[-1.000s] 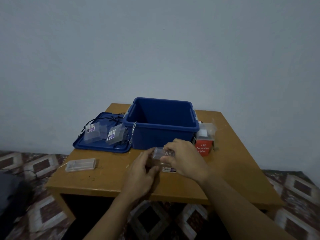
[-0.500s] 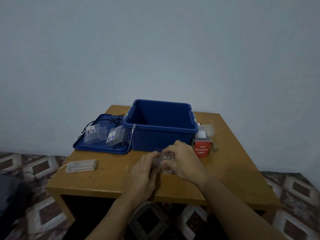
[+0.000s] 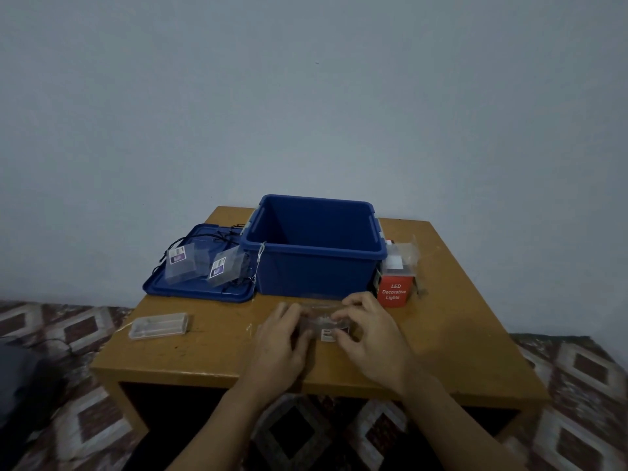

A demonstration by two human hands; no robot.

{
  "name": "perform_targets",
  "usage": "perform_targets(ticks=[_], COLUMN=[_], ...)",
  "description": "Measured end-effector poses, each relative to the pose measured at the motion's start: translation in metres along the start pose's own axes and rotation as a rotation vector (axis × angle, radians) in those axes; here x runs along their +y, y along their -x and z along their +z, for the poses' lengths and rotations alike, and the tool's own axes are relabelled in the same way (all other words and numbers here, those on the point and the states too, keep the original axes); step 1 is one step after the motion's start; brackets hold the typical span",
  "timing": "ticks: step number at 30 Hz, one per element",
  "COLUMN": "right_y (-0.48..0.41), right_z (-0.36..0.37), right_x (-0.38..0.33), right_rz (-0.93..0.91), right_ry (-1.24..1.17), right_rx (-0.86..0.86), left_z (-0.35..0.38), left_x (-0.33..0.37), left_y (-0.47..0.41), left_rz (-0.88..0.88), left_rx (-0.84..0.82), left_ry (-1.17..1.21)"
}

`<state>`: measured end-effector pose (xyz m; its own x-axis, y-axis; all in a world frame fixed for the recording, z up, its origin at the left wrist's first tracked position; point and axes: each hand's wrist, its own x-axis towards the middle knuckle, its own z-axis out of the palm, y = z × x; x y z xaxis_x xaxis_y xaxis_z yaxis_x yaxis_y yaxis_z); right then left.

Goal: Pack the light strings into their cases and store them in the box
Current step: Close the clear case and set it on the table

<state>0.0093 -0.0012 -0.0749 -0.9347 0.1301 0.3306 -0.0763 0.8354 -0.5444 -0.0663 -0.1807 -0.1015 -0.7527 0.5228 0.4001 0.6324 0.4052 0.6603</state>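
Observation:
A clear plastic case (image 3: 325, 322) with a small label lies on the wooden table (image 3: 217, 351) just in front of the open blue box (image 3: 314, 266). My left hand (image 3: 282, 345) grips its left end and my right hand (image 3: 368, 338) pinches its right end. What is inside the case is hard to make out. Two more clear cases (image 3: 183, 263) (image 3: 225, 266) lie with black light strings (image 3: 210, 236) on the blue lid (image 3: 197, 288) to the left of the box.
A long clear case (image 3: 159, 325) lies near the table's left front edge. A red "LED Decorative Lights" carton (image 3: 394, 290) with clear packaging above it stands right of the box. Patterned floor surrounds the table; a wall is behind.
Both hands have lowered the clear case from in front of the box down onto the table, and now hold it by its two ends.

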Motion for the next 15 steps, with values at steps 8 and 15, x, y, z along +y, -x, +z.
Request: perform_targets(ticks=[8, 15], right_y=[-0.003, -0.004], right_z=[0.004, 0.008], right_x=[-0.010, -0.017], right_rz=[0.578, 0.487], right_ry=[-0.627, -0.851], right_rx=[0.081, 0.130], left_z=[-0.002, -0.008], left_x=[0.007, 0.010], left_y=[-0.002, -0.004], left_rz=[-0.103, -0.310], left_rx=[0.054, 0.120], left_ry=[0.223, 0.506])
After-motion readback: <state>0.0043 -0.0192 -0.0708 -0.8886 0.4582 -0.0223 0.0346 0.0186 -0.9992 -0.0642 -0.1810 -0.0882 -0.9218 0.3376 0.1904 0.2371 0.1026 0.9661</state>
